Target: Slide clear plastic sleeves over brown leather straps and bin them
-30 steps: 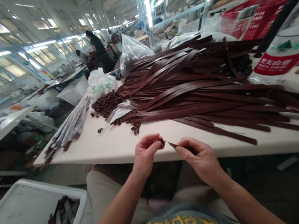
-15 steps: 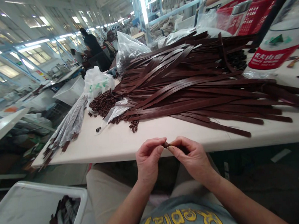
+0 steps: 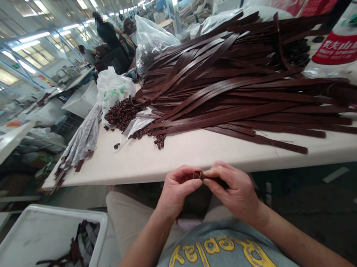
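A small dark brown leather loop (image 3: 198, 175) is held just in front of the table's near edge. My left hand (image 3: 177, 191) pinches it between thumb and forefinger, with its opening showing. From the other side my right hand (image 3: 233, 186) is closed, its thumb and forefinger pressed at the loop's right end; the fingertips partly cover it. Beyond my hands lies a large pile of brown leather straps (image 3: 224, 103) across the white table (image 3: 132, 164). A heap of small brown loops (image 3: 122, 113) sits at the straps' left end.
White plastic bags (image 3: 115, 87) stand behind the loops. Plastic-wrapped straps (image 3: 80, 144) hang over the table's left corner. A white bin (image 3: 65, 213) with brown strips is at lower left. A bottle with a red label (image 3: 340, 47) stands at right. Another person (image 3: 109, 35) is farther back.
The loop has turned so that its opening now shows between my fingertips. My right fingers have curled in closer. The whole view has shifted slightly.
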Available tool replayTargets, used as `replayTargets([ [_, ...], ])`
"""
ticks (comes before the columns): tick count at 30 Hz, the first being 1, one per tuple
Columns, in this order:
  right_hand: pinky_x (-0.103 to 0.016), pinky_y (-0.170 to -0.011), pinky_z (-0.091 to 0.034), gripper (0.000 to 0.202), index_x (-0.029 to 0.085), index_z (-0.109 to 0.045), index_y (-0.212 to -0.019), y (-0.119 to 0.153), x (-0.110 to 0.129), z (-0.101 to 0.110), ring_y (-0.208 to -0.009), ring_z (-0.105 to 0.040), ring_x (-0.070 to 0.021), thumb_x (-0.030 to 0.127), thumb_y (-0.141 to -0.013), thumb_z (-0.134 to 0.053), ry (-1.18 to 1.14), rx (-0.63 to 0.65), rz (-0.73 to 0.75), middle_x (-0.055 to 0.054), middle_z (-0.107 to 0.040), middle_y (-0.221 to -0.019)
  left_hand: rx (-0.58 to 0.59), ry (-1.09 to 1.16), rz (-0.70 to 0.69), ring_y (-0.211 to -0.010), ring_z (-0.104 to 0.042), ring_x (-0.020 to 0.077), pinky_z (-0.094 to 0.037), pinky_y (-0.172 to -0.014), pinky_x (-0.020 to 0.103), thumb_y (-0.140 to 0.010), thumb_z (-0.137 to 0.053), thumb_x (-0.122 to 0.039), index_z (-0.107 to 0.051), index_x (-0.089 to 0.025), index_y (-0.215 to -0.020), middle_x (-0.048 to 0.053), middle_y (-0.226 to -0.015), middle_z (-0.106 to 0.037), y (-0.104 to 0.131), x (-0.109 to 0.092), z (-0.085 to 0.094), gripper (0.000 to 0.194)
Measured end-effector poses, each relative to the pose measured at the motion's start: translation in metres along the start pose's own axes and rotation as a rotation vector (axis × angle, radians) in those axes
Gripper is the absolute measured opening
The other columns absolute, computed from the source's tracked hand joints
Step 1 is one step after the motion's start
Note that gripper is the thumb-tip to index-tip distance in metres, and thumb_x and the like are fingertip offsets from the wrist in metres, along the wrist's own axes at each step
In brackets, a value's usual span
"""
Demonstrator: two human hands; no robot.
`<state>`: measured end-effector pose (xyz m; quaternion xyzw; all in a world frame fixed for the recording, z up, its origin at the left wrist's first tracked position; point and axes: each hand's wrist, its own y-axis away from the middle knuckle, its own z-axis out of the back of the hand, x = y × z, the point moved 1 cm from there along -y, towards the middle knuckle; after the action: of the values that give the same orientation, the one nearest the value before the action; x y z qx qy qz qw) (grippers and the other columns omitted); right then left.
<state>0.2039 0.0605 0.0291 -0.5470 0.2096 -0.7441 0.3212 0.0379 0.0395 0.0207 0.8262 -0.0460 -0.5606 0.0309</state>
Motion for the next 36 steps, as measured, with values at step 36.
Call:
replayTargets([
  [36, -0.027, -0.060, -0.041, 0.019, 0.018, -0.061, -0.098, 0.024, -0.014, -0.010, -0.070, -0.065, -0.0154, 0.034, -0.099, -0.051, 0.188, 0.574, -0.079, -0.002, -0.071, -0.085, -0.112, -0.112, 0.024, -0.061, -0.060, 0.0082, -0.046, -0.061, 0.017, -0.064, -0.089, -0.029, -0.079, -0.022, -0.079, -0.001, -0.069, -0.071, 0.026, 0.008, 0.036, 0.019],
])
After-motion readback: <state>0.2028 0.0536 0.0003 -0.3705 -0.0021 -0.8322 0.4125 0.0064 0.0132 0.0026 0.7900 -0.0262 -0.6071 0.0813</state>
